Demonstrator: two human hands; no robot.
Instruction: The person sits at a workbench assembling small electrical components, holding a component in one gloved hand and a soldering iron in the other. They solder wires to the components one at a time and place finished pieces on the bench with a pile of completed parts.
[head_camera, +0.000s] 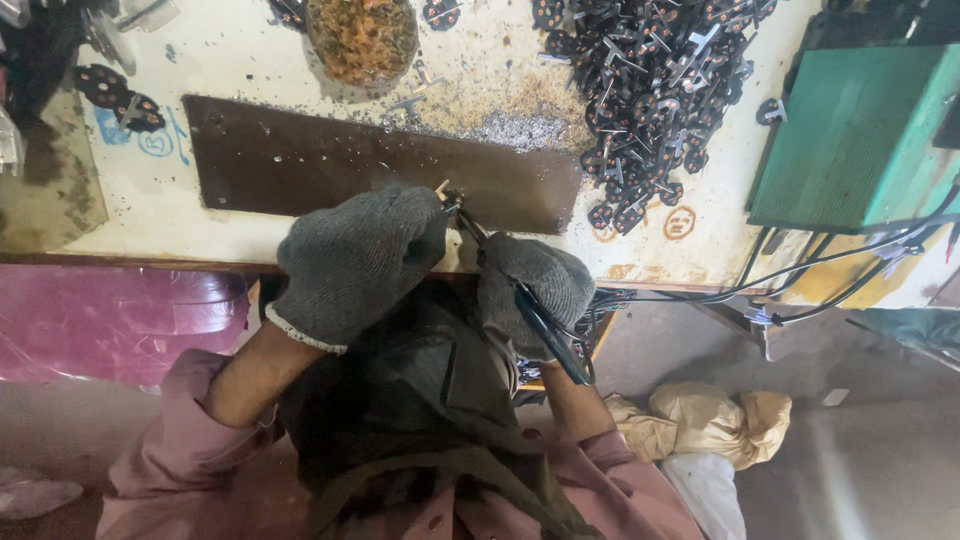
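My left hand (358, 258), in a grey knit glove, is closed around a small part whose pale tip (441, 187) sticks out at the thumb. In a matching glove, my right hand (535, 283) grips blue-handled cutting pliers (520, 295). The pliers' jaws meet that small part above the near edge of a brown metal plate (300, 160) lying on the workbench. Most of the small part is hidden inside the glove.
A heap of small black round parts with pins (655, 75) lies at the back right. A dish of orange bits (362, 38) stands at the back. Metal shavings (515, 128) are scattered behind the plate. A green box (850, 140) with cables sits right; a sack (705, 420) lies on the floor.
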